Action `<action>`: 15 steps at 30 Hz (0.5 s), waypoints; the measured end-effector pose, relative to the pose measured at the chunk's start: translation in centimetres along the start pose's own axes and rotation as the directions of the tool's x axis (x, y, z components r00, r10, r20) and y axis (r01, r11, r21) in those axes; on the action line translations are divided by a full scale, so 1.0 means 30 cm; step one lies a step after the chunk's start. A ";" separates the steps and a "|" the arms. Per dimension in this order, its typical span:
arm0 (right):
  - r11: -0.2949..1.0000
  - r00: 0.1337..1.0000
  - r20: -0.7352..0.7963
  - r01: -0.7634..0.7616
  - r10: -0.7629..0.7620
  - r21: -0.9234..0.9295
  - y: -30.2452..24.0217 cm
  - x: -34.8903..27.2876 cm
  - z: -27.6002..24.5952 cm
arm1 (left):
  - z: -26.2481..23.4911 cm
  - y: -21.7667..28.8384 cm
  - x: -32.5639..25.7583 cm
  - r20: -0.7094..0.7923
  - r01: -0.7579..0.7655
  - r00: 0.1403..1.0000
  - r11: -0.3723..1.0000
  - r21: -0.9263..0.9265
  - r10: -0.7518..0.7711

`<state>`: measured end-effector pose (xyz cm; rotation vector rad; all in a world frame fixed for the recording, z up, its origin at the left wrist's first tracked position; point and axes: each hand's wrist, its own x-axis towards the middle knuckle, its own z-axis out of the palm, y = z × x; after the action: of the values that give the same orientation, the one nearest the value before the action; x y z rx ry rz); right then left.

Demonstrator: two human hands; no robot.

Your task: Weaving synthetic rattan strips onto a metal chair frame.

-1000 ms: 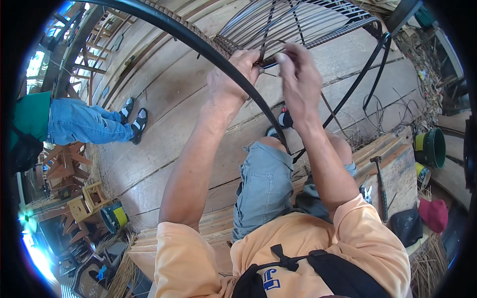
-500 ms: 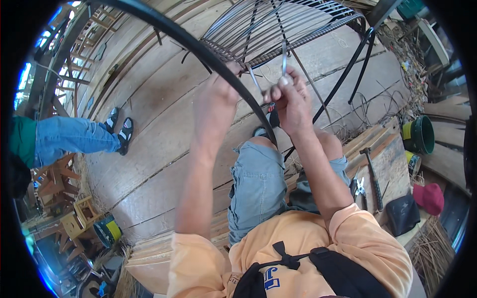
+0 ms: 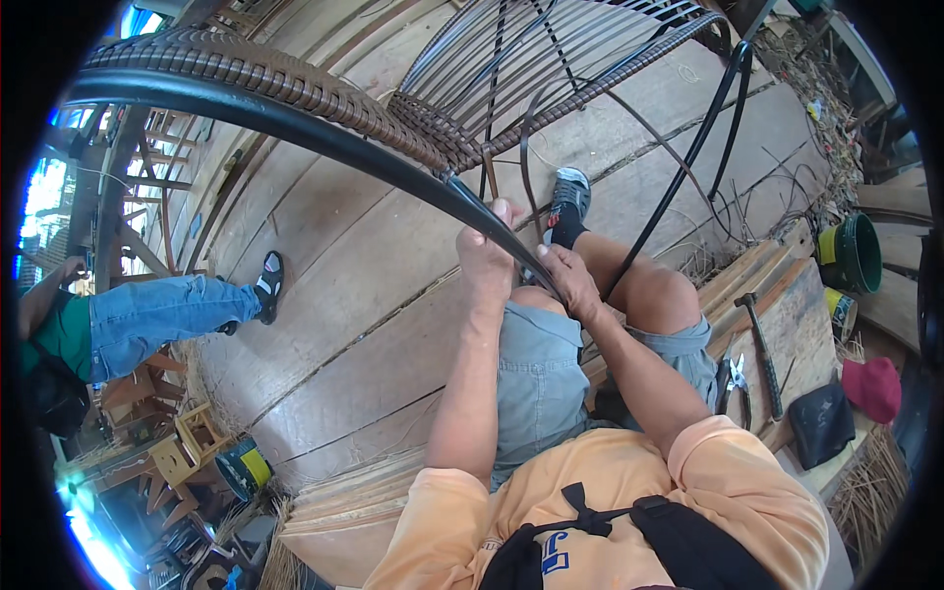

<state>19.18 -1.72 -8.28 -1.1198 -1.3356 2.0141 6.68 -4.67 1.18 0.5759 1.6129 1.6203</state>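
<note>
A chair frame of black tube (image 3: 324,147) crosses from the upper left down to my knee. Brown woven strips (image 3: 285,98) wrap its upper part, and a seat of spaced brown strips (image 3: 551,59) fills the top. My left hand (image 3: 486,264) is closed around the tube below the weave, its fingertips showing on the far side. Lower down, close to my knee, my right hand (image 3: 573,279) is closed on the same tube; its fingers are partly hidden. Loose brown strips (image 3: 528,147) hang from the seat edge near both hands. Whether a strip end is pinched too, I cannot tell.
A hammer (image 3: 762,354), pliers (image 3: 737,379), a black pouch (image 3: 822,425) and a red cap (image 3: 871,390) lie on the wooden bench at right. Green buckets (image 3: 852,254) stand beyond. Another person's leg in jeans (image 3: 167,320) extends in from the left.
The chair frame has turned, bringing its wrapped part into view at upper left. Both hands have come down onto the tube; the right was raised with a strip before. My foot now shows.
</note>
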 end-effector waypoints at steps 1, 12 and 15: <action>0.980 0.990 0.027 -0.138 0.136 0.144 0.011 -0.002 0.001 | -0.012 -0.001 -0.005 -0.026 -0.055 0.998 0.998 -0.011 0.054; 0.984 0.981 -0.188 -0.004 0.038 0.177 0.004 0.017 -0.027 | -0.036 -0.098 0.107 0.031 -0.083 0.996 0.985 0.153 0.079; 0.984 0.978 -0.207 0.051 -0.014 0.173 0.010 0.038 -0.042 | -0.023 -0.119 0.128 0.013 -0.106 0.994 0.992 0.074 0.105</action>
<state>19.60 -0.33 -9.20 -1.1782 -1.0436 1.8940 4.53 -2.47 -3.12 0.7171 1.6670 1.6367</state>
